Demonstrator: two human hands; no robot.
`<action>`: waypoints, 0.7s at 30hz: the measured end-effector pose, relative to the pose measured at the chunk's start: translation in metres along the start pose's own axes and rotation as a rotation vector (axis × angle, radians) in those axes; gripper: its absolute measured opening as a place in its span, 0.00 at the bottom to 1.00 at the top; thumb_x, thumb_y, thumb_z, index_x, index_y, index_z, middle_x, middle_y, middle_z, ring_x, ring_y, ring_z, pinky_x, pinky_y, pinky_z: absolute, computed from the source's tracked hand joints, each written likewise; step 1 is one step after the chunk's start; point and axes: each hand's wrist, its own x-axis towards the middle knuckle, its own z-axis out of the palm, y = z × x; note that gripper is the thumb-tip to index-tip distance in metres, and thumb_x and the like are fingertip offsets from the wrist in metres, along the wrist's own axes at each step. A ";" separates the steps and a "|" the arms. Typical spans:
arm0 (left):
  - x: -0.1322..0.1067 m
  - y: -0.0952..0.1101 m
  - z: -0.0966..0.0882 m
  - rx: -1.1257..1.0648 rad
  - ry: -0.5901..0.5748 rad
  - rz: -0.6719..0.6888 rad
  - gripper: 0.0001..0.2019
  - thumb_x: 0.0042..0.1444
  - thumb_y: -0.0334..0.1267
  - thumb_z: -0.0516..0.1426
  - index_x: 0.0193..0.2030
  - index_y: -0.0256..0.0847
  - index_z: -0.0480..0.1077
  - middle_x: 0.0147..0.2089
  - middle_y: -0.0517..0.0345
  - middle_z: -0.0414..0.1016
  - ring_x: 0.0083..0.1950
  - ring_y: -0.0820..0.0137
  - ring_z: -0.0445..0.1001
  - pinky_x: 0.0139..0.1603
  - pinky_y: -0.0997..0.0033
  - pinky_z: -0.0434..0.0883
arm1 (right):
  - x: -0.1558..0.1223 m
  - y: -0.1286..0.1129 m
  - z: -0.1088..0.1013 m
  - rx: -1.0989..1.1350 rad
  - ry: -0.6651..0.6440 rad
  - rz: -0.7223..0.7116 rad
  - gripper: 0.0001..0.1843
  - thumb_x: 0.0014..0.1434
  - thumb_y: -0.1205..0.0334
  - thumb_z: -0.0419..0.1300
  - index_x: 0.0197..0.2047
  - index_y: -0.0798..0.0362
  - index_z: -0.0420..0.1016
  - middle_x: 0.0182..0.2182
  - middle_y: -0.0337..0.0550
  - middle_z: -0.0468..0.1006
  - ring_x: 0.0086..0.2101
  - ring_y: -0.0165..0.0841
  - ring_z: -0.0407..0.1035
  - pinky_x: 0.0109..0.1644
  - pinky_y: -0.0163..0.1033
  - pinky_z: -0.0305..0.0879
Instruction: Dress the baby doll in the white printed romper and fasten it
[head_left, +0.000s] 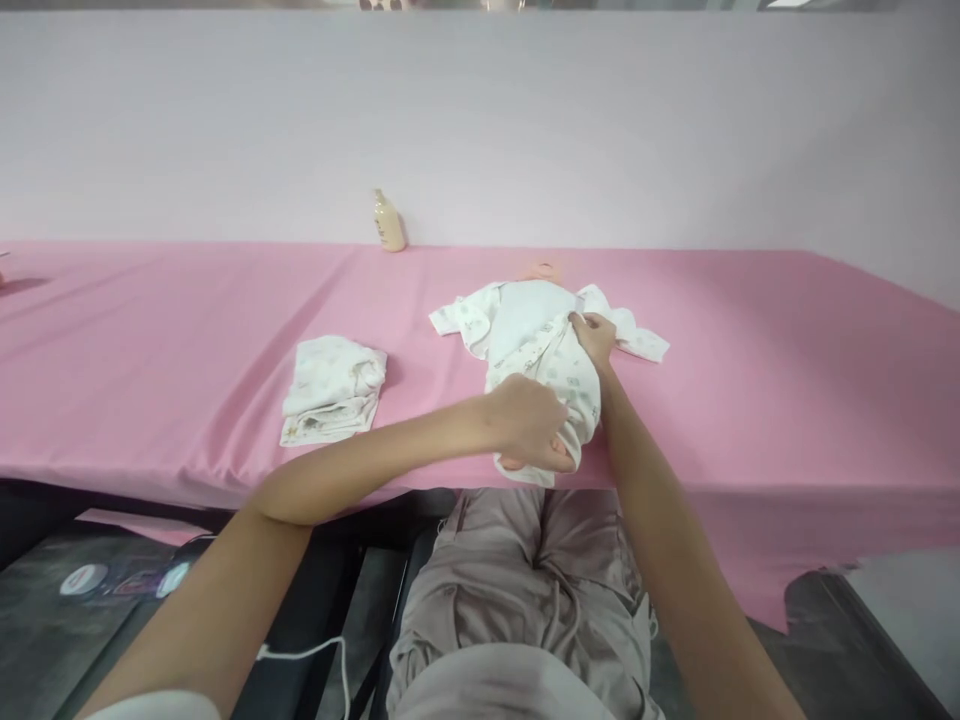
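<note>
A pink-clothed table (187, 330) runs under a pale wall, and right of centre lies a white printed baby garment (544, 350), its lower end gripped by the left hand (529, 420), its front pinched by the right hand (596, 337).

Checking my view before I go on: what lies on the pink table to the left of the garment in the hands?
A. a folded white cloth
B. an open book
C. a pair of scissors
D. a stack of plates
A: a folded white cloth lies on the pink table, apart from the garment that the left hand and right hand grip.
</note>
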 end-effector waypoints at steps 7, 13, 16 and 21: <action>0.049 -0.085 0.011 -0.292 0.693 -0.213 0.17 0.61 0.47 0.46 0.34 0.38 0.69 0.32 0.54 0.71 0.34 0.68 0.67 0.37 0.68 0.63 | -0.009 -0.007 -0.004 0.113 -0.076 -0.186 0.12 0.44 0.69 0.53 0.30 0.56 0.77 0.30 0.42 0.77 0.33 0.33 0.68 0.44 0.40 0.62; 0.073 -0.103 0.053 -0.289 0.607 -0.186 0.17 0.57 0.50 0.52 0.34 0.37 0.70 0.34 0.54 0.71 0.38 0.66 0.67 0.43 0.66 0.63 | -0.027 -0.033 -0.007 -0.042 -0.262 -0.397 0.11 0.45 0.72 0.50 0.23 0.53 0.72 0.24 0.38 0.70 0.32 0.33 0.63 0.43 0.40 0.58; 0.068 -0.107 0.050 -0.651 0.620 -0.156 0.15 0.56 0.48 0.54 0.32 0.36 0.69 0.31 0.58 0.71 0.35 0.70 0.68 0.38 0.71 0.65 | -0.027 -0.032 -0.006 -0.047 -0.280 -0.353 0.11 0.47 0.72 0.49 0.17 0.53 0.64 0.17 0.35 0.59 0.26 0.30 0.59 0.37 0.38 0.57; 0.051 -0.124 0.035 -1.249 0.371 -0.160 0.14 0.50 0.44 0.61 0.39 0.36 0.71 0.34 0.56 0.75 0.37 0.69 0.74 0.38 0.71 0.69 | -0.014 -0.023 -0.005 0.134 -0.292 -0.193 0.11 0.47 0.70 0.51 0.15 0.52 0.61 0.16 0.34 0.55 0.24 0.28 0.54 0.31 0.36 0.54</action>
